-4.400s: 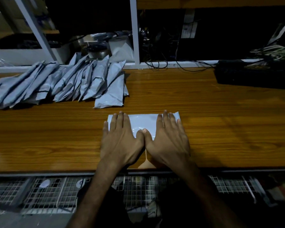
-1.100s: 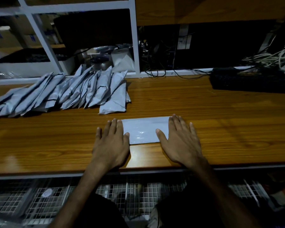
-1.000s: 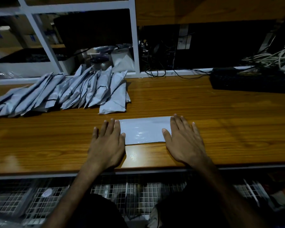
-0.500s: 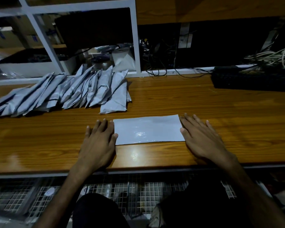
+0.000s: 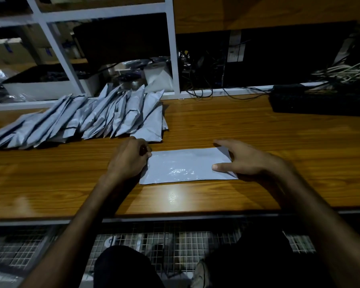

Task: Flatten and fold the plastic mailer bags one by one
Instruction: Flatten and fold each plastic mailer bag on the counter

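The surface [image 5: 258, 129] carries a row of folded mailers [image 5: 87, 119] at its far left, leaning overlapped; roughly a dozen, exact count not determinable because they hide one another. One mailer [image 5: 183, 165] lies flat near the front edge, already halved into a strip. Two hands work it. The left hand [image 5: 128, 159] has its grip curled on the left end, apparently pinching the edge. The right hand [image 5: 245, 159] grips the right end, thumb on top and fingers reaching round the far corner. Risk: the slick film may slide on the polished wood or spring open if either end is released, giving a skewed fold.
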